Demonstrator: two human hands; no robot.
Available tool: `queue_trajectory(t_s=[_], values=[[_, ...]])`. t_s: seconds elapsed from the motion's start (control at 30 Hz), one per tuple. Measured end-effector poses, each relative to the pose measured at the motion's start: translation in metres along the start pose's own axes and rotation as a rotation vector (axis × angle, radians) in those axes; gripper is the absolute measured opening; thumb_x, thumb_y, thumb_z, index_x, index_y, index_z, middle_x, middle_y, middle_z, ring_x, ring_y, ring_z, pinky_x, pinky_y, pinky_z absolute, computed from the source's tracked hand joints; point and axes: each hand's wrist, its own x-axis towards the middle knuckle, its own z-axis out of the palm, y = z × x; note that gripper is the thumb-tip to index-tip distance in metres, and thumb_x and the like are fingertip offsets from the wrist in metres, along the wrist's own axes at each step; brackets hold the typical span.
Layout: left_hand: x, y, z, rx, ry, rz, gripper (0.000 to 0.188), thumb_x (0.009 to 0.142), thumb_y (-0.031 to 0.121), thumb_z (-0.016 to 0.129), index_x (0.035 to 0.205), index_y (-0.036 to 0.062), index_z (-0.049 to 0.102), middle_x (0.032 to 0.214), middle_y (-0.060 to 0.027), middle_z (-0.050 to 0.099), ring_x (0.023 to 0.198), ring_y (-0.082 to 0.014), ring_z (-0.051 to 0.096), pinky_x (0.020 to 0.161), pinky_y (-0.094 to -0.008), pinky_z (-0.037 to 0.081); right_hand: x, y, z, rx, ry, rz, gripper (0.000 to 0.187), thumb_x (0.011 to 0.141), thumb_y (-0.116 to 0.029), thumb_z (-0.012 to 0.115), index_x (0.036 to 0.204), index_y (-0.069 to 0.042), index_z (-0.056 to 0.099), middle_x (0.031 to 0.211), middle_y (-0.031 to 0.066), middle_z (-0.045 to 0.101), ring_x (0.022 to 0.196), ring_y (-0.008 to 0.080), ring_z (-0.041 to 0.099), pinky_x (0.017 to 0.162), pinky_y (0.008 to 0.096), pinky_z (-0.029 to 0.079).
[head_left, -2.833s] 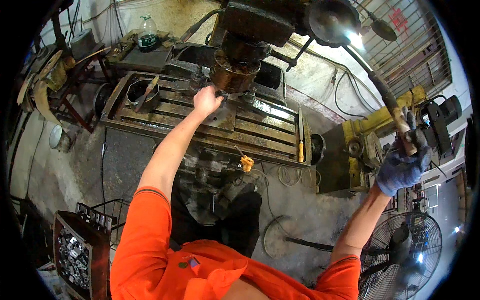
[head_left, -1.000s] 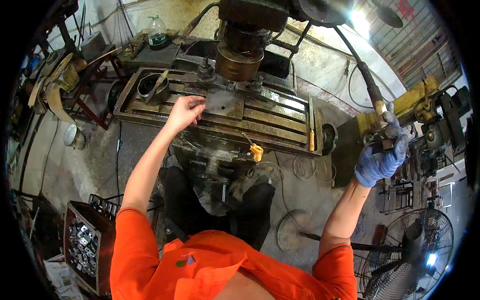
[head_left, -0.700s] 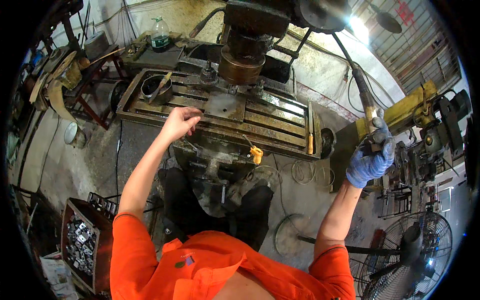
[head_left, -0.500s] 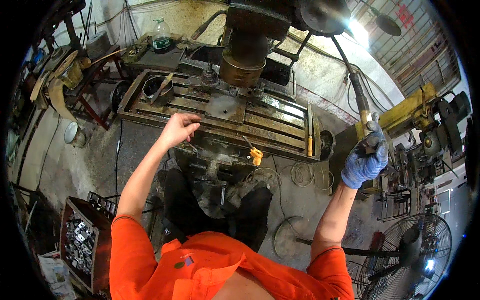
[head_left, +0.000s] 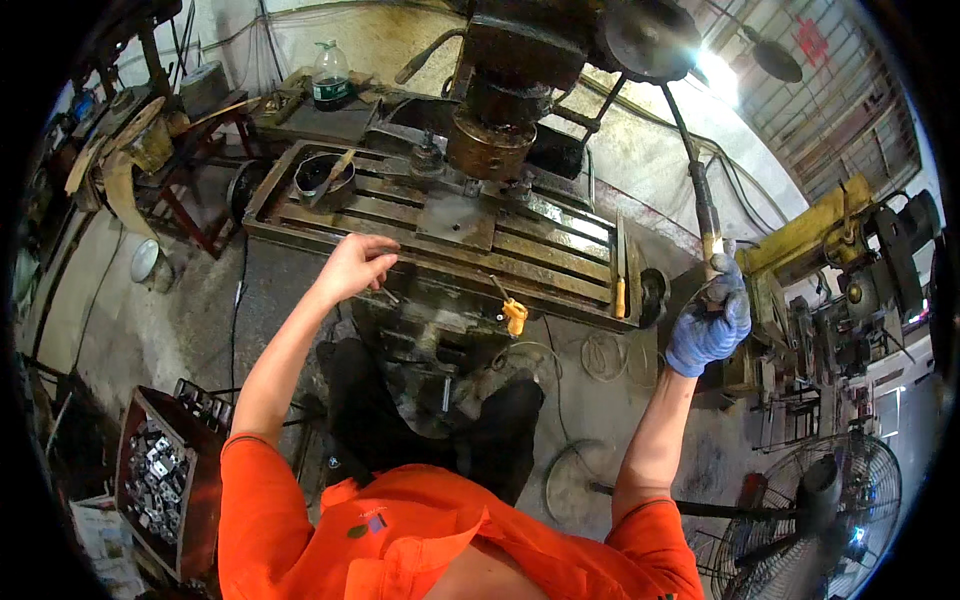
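My right hand, in a blue work glove, is closed around the lower end of a long dark lever that hangs from the machine head. My bare left hand hovers by the front edge of the slotted machine table, thumb and fingers apart, holding nothing. A flat square plate lies on the table beneath the round, oily spindle housing. To its left stands a dark pot with a brush in it.
A yellow-handled tool lies at the table's right end. A yellow-handled piece sticks out at the front. A box of small metal parts stands lower left, a fan lower right. Cable coils on the floor.
My right hand and the lever end have swung down and to the left. My left hand has barely moved. The whole view has shifted slightly.
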Motion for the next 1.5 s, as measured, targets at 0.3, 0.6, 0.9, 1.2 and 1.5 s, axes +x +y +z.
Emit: queue_trajectory(t_s=[0.3, 0.6, 0.9, 1.2, 1.5], values=[[-0.064, -0.005, -0.074, 0.159, 0.17, 0.047, 0.029, 0.082, 0.009, 0.058, 0.105, -0.0086, 0.057, 0.07, -0.0094, 0.062, 0.051, -0.0104, 0.056, 0.048, -0.0261, 0.047, 0.011, -0.006, 0.017, -0.009, -0.013, -0.092, 0.031, 0.084, -0.025, 0.053, 0.079, 0.005, 0.06, 0.088, 0.0143, 0.061, 0.084, 0.0224, 0.055, 0.082, 0.0375, 0.042], [-0.274, -0.04, -0.213, 0.37, 0.635, -0.34, 0.032, 0.083, 0.014, 0.058, 0.112, -0.0001, 0.056, 0.072, -0.0045, 0.06, 0.061, -0.0088, 0.054, 0.052, -0.0255, 0.046, 0.036, -0.002, -0.043, -0.701, 0.003, -0.397, 0.022, 0.082, -0.018, 0.058, 0.096, -0.001, 0.062, 0.092, 0.0109, 0.063, 0.085, 0.0236, 0.059, 0.074, 0.0348, 0.048], [-0.493, -0.131, -0.252, 0.507, 1.095, -0.726, 0.032, 0.075, 0.014, 0.064, 0.1, -0.0049, 0.061, 0.072, -0.0141, 0.065, 0.049, -0.0162, 0.06, 0.052, -0.0295, 0.048, 0.107, 0.044, -0.097, -1.328, 0.107, -0.744, 0.037, 0.075, -0.035, 0.065, 0.091, -0.001, 0.066, 0.077, 0.0088, 0.066, 0.059, 0.0207, 0.061, 0.053, 0.0298, 0.047], [-0.478, -0.132, -0.212, 0.832, 0.93, -1.103, 0.045, 0.068, 0.035, 0.069, 0.1, 0.0036, 0.061, 0.098, -0.0167, 0.063, 0.092, -0.0295, 0.06, 0.076, -0.0403, 0.048, 0.133, 0.011, -0.079, -1.423, -0.094, -0.975, 0.027, 0.082, -0.019, 0.055, 0.099, 0.001, 0.063, 0.095, 0.0133, 0.065, 0.082, 0.0248, 0.063, 0.068, 0.0316, 0.051], [-0.464, -0.133, -0.214, 0.603, 0.952, -0.97, 0.049, 0.071, 0.041, 0.067, 0.093, -0.0018, 0.059, 0.09, -0.0194, 0.063, 0.085, -0.0322, 0.06, 0.071, -0.0401, 0.045, 0.195, -0.042, -0.053, -0.381, -0.164, -0.27, 0.036, 0.09, -0.01, 0.037, 0.119, 0.009, 0.045, 0.116, 0.0222, 0.052, 0.09, 0.0203, 0.054, 0.08, 0.0307, 0.044]])
